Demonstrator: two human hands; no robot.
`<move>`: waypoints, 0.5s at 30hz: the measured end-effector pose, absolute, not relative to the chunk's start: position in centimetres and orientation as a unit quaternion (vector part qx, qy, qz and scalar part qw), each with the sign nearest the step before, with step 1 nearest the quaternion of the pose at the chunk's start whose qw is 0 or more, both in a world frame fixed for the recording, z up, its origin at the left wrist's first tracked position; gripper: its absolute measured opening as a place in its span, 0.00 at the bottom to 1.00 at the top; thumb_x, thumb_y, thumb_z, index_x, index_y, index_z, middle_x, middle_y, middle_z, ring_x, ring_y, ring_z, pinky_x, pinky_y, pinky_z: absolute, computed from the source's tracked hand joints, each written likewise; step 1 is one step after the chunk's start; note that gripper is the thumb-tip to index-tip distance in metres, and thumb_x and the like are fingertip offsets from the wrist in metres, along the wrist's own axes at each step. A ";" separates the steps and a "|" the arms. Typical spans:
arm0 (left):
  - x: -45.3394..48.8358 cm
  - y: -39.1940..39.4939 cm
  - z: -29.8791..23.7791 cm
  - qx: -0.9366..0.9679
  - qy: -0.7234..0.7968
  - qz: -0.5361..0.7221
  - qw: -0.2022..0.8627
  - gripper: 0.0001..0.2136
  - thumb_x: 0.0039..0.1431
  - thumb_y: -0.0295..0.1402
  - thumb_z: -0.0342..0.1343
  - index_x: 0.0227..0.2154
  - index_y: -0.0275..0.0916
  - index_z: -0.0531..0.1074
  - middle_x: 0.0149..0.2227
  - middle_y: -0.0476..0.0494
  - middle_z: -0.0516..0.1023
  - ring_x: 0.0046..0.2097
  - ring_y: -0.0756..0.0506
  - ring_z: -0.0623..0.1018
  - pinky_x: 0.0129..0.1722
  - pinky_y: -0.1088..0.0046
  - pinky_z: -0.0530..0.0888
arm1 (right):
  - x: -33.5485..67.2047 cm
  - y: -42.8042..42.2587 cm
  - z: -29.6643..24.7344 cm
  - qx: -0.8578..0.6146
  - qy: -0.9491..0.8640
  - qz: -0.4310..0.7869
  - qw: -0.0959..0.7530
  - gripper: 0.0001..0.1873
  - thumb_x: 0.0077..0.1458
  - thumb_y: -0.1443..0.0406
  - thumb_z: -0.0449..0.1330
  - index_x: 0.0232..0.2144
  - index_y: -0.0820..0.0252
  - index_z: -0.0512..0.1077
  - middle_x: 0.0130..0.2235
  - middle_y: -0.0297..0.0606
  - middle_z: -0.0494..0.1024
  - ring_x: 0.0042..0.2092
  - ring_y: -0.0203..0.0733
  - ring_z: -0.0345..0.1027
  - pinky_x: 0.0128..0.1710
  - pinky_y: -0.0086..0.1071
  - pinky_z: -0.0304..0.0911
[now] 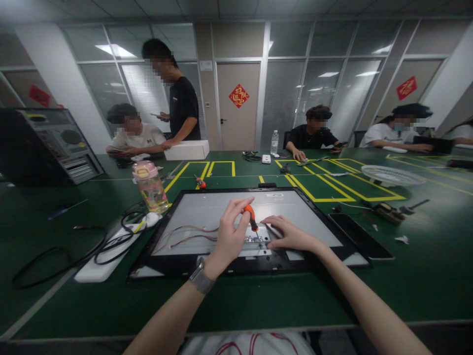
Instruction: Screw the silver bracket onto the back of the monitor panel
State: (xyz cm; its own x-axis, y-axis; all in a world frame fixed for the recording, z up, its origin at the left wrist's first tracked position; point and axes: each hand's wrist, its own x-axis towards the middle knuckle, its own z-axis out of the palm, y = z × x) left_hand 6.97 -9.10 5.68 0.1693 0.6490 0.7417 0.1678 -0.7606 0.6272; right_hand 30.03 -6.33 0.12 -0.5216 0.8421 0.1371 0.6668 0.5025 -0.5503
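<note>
A monitor panel [199,209] with a black frame and grey back lies flat on the green table before me. My left hand [232,229] is closed around an orange and black screwdriver [251,217]. Its shaft points down at a small row of metal parts [254,239] on the panel's lower middle. Thin wires [194,238] run from there to the left. Spread with thumb and fingers apart, my right hand [290,233] rests by the right end of the metal parts. Its fingertips seem to touch the bracket there.
To the left stand a pink-lidded bottle [151,187], a white power strip [107,254] with black cables, and an opened computer case [62,143]. On the right lie a black phone-like slab [360,235] and a brown-black tool [386,212]. Several people sit or stand across the table.
</note>
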 end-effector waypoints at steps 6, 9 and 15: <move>7.2 -9.0 5.7 0.712 0.318 0.602 0.171 0.05 0.57 0.30 0.57 0.36 0.41 0.75 0.32 0.49 0.68 0.35 0.48 0.71 0.38 0.71 0.69 | 29.8 -6.6 0.5 -0.455 -0.837 0.229 0.200 0.37 0.45 0.48 0.65 0.56 0.51 0.64 0.57 0.40 0.66 0.59 0.55 0.54 0.60 0.48 0.48; 7.2 -8.8 5.5 0.707 0.329 0.602 0.170 0.04 0.56 0.32 0.59 0.35 0.41 0.75 0.31 0.50 0.66 0.34 0.49 0.70 0.37 0.72 0.69 | 29.8 -6.6 0.5 -0.454 -0.839 0.225 0.200 0.37 0.45 0.48 0.66 0.56 0.51 0.64 0.57 0.39 0.66 0.58 0.55 0.54 0.60 0.48 0.48; 7.1 -8.8 5.3 0.732 0.278 0.572 0.243 0.15 0.65 0.28 0.45 0.53 0.44 0.68 0.44 0.44 0.72 0.46 0.47 0.72 0.48 0.68 0.67 | 30.0 -6.4 0.1 -0.450 -0.841 0.222 0.202 0.37 0.46 0.49 0.66 0.56 0.53 0.63 0.57 0.40 0.66 0.58 0.54 0.54 0.60 0.46 0.49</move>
State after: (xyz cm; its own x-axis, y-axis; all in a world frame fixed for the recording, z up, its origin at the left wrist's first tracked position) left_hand 7.13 -8.77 5.32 0.1907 0.6848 0.7033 0.1287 -0.7277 0.6737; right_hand 30.01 -6.35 0.13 -0.5135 0.8467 0.1396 0.6681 0.4966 -0.5542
